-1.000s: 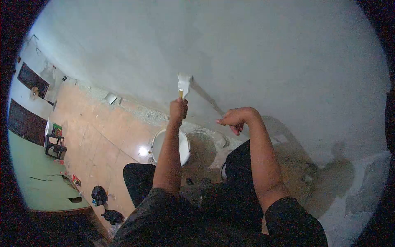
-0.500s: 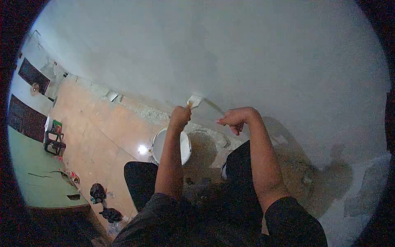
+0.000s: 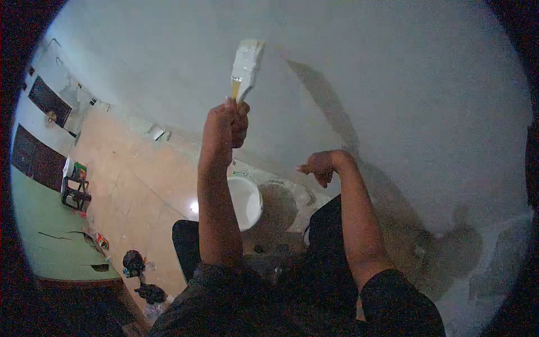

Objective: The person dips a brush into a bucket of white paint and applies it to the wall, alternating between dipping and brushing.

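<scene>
My left hand is raised in front of the pale wall. Its fingers are closed round the handle of a wide paintbrush, whose bristles point up and are coated in white. The brush's shadow falls to its right, apart from the bristles. Lower down, my right hand hangs from a bent wrist, holding nothing, with its fingers loosely bent and partly spread. Below my hands, a white bucket with whitish contents stands on the floor, partly hidden by my left forearm.
A strip of rubble runs along the foot of the wall on the tan floor. At left are a dark stool and a greenish surface. Black plastic bags lie on the floor at lower left.
My left hand has lifted the paintbrush from low on the wall, near the bucket, to a higher spot. My right hand has barely moved.
</scene>
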Demonstrator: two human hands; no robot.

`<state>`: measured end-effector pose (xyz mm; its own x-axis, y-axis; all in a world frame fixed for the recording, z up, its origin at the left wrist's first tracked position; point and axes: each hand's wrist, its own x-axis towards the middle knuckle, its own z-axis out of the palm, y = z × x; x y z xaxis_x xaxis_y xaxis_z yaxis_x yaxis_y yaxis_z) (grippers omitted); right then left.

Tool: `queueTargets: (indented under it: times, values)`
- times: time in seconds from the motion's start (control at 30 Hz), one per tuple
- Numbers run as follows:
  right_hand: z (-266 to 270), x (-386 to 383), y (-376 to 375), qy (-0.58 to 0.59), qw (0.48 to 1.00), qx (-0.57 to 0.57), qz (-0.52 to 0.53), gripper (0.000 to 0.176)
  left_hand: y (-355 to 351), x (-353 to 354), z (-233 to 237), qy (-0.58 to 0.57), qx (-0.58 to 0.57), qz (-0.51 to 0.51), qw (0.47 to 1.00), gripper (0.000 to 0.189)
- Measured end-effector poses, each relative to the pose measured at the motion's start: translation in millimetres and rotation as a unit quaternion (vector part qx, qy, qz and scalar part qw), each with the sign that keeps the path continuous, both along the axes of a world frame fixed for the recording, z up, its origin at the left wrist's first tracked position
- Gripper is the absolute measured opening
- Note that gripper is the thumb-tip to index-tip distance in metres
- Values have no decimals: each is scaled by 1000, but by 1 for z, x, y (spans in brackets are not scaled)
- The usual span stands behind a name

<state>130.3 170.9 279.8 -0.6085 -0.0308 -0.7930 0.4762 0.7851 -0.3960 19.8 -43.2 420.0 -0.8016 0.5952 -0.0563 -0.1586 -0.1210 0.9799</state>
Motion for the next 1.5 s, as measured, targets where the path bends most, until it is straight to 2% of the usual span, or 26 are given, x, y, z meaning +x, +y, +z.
queueTargets:
  times: [0.07,0.13,0.2,0.3,0.37,0.43,0.47,0.5,0.57,0.6,0.67,0.7,0.73,0.8,0.83,0.93,1.0,1.07,1.13,1.17,1.2,1.3,1.37,1.4,1.43,1.5]
  values:
    - [3,6,0,29,999,-24,1,68,16,1,-17,50,-162,25,985,40]
    - [9,10,-5,55,997,-51,4,68,35,-2,-54,29,-189,30,981,40]
    - [21,11,-13,17,999,-11,-35,71,43,-6,-101,-4,-164,32,986,40]
    - [16,13,-8,18,1000,-17,-4,71,39,3,-147,29,-186,27,982,43]
    - [15,13,-7,1,1000,-27,-12,64,29,9,-174,20,-348,-9,937,47]
    - [8,12,-6,-16,999,-39,-17,66,7,-12,-273,304,-415,-101,852,44]
    - [4,13,-6,-8,998,-44,-39,63,7,13,-232,262,-534,-106,797,39]
    - [3,14,-7,0,997,-49,-62,69,-5,9,-254,300,-522,-176,779,36]
    - [5,15,-11,-3,998,-43,-36,66,-28,3,-269,337,-505,-244,756,36]
    - [6,16,-14,-9,999,-38,-12,66,-37,7,-256,302,-465,-264,789,32]
    - [8,17,-27,-19,1000,-18,0,66,-54,-1,-247,266,-422,-286,818,28]
    - [9,17,-35,-30,999,2,15,67,-64,-11,-247,111,-325,-276,898,23]
    - [5,17,-41,-32,999,2,15,67,-70,-14,-247,30,-270,-266,925,21]
    - [-1,14,-57,-43,999,-12,30,69,-80,-17,-242,-164,-140,-226,950,20]
    - [0,10,-65,-40,996,-16,78,68,-82,-14,-230,-272,-61,-195,940,21]
    - [-1,-1,-97,13,995,-29,92,69,-89,8,-184,-293,-84,-127,944,26]
    - [-16,-15,-118,60,994,-60,71,67,-98,12,-188,-275,-111,-114,948,30]
    - [-22,-22,-137,102,989,-89,52,66,-109,11,-201,-193,-118,-100,969,32]
    - [-14,-25,-153,154,975,-155,-29,60,-114,10,-208,-180,-113,-95,973,34]
    - [-9,-23,-162,229,948,-213,-64,50,-115,10,-212,-176,-96,-80,976,35]
    - [-12,-26,-167,224,949,-211,-63,50,-116,10,-213,-171,-79,-64,980,36]
    - [-22,-36,-187,242,930,-231,-152,29,-125,3,-213,-193,-54,-65,978,33]
    - [-32,-43,-197,242,925,-237,-171,29,-130,-4,-213,-191,-64,-96,975,34]
    - [-34,-46,-202,246,918,-243,-193,31,-132,-5,-208,-194,-62,-93,975,34]
    - [-26,-45,-206,264,904,-260,-213,24,-133,-2,-200,-181,-55,-80,979,37]
    - [-46,-57,-199,243,911,-262,-204,23,-135,-6,-195,-198,-64,-57,976,42]
